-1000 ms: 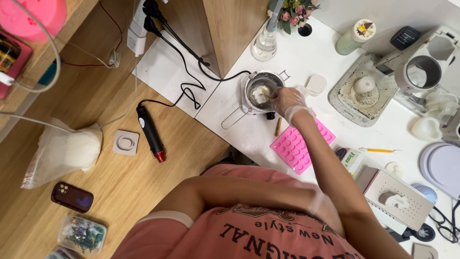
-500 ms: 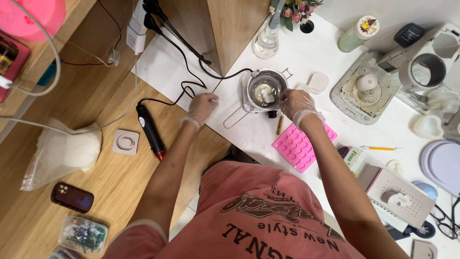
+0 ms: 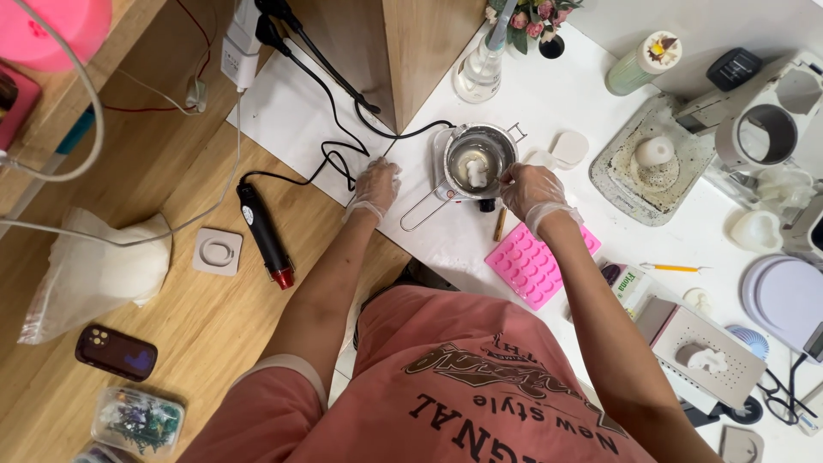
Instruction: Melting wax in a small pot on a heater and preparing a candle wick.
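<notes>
A small metal pot [image 3: 493,140] with a long wire handle sits on a heater base on the white table [image 3: 549,94]. White lumps lie in it. My gloved right hand [image 3: 531,193] is at the pot's near right rim, fingers pinched on the edge. My gloved left hand [image 3: 375,187] rests flat on the table's edge, fingers spread, just left of the wire handle and beside a black cable [image 3: 339,159]. A pink silicone mould [image 3: 531,267] lies just under my right wrist. A short wooden stick [image 3: 500,225] lies between pot and mould.
A black heat gun [image 3: 266,236], a white bag [image 3: 90,270], a dark phone [image 3: 116,351] and a clear box [image 3: 137,420] lie on the wooden floor at left. On the table stand a glass bottle [image 3: 478,73], a green candle [image 3: 639,64], a grey tray [image 3: 651,163] and a scale [image 3: 707,356].
My left hand came up from my lap and moved right to the table edge beside the pot handle. My right hand shifted from over the pot to its right rim.
</notes>
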